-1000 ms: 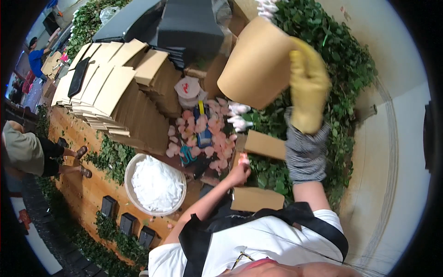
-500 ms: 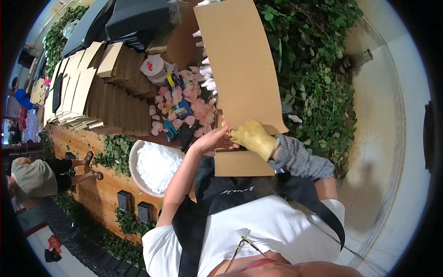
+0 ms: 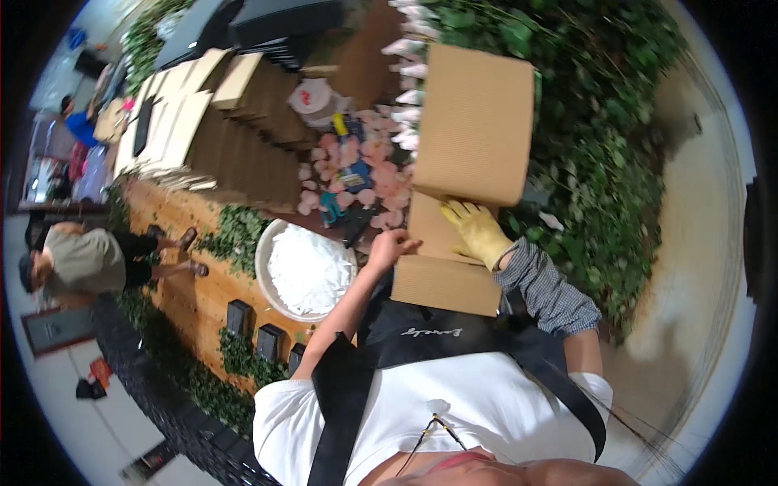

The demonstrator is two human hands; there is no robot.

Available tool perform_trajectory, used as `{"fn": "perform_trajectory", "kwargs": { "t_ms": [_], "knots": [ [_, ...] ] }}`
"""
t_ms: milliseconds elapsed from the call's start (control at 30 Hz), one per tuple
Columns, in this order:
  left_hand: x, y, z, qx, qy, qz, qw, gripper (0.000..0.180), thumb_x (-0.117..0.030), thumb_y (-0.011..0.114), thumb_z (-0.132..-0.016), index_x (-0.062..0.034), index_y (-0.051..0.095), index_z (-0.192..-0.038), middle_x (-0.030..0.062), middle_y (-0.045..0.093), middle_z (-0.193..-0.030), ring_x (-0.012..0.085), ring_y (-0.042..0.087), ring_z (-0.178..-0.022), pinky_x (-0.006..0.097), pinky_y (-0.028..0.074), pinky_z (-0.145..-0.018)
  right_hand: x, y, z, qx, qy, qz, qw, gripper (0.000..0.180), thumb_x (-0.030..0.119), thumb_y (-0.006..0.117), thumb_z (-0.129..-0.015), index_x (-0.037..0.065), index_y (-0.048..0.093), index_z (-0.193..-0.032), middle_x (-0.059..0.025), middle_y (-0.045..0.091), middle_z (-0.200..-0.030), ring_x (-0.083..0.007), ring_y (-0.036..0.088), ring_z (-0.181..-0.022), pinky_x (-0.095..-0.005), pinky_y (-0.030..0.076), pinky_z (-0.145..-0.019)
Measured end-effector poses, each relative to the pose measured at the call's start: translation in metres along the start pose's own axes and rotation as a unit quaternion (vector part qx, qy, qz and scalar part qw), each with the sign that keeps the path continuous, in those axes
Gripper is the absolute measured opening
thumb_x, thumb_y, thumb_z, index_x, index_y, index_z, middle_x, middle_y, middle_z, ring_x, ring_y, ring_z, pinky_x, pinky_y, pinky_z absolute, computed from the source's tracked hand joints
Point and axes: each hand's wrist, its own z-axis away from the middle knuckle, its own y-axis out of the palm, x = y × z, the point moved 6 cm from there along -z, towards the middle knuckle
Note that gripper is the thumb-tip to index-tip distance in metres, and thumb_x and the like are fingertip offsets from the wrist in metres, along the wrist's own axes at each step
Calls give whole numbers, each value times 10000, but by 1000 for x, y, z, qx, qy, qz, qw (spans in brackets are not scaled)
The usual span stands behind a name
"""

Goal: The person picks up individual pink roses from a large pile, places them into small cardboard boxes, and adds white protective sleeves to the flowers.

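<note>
Beside greenery (image 3: 604, 154), right hand (image 3: 481, 237) on cardboard (image 3: 474, 125), now apart from left hand (image 3: 390, 249)

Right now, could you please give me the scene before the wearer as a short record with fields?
Left hand: bare, fingertips at the cardboard's left edge; grip unclear
Right hand: gloved in yellow, spread on the cardboard
Cardboard: corrugated, tan, bent into panels
Left of cardboard: pale bud-like tips, pink petals, teal-handled scissors
Right of cardboard: green leafy stems
Farther left: stacked tan cardboard pieces; round tub of white pieces
Background: person in a grey-green shirt
</note>
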Motion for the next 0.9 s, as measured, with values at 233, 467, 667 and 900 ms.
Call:
{"fn": "perform_trajectory", "kwargs": {
  "t_ms": [233, 467, 667, 900],
  "knots": [
    [-87, -211, 14, -202, 126, -133, 962, 200, -78, 697, -806, -74, 717, -1005, 153, 691, -963, 358, 652, -928, 428, 531, -802, -2, 57, 0, 75, 33, 155, 985, 1028, 466, 730, -800, 43, 215, -1583, -103, 464, -1477, -271, 450, -1282, -434, 355, -1017],
    [-80, -492, 21, -416, -72, -330, 844, 775, -514, 789, -810, -26, 567, -1370, 197, 638, -1283, 340, 611, -1176, 431, 498, -1002, 2, 51, -4, 90, 38, 133, 986, 1016, 445, 744, -810, 53, 215, -1584, -130, 426, -1530, -295, 419, -1362, -460, 354, -1058],
    [-58, -496, 19, -396, -152, -259, 868, 874, -484, 815, -788, -30, 473, -1452, 295, 529, -1339, 391, 554, -1230, 447, 493, -1015, 2, 47, -5, 73, 32, 90, 993, 1020, 440, 778, -779, 71, 249, -1570, -137, 407, -1535, -298, 421, -1359, -469, 359, -1073],
    [-120, -260, 17, 19, 56, 3, 998, 668, -430, 776, -860, 24, 562, -1301, 173, 564, -1220, 247, 577, -1078, 385, 503, -916, -3, 53, 12, -30, 51, 102, 993, 989, 443, 796, -746, 129, 308, -1547, -70, 510, -1431, -267, 470, -1285, -450, 410, -1035]
  ]
}}
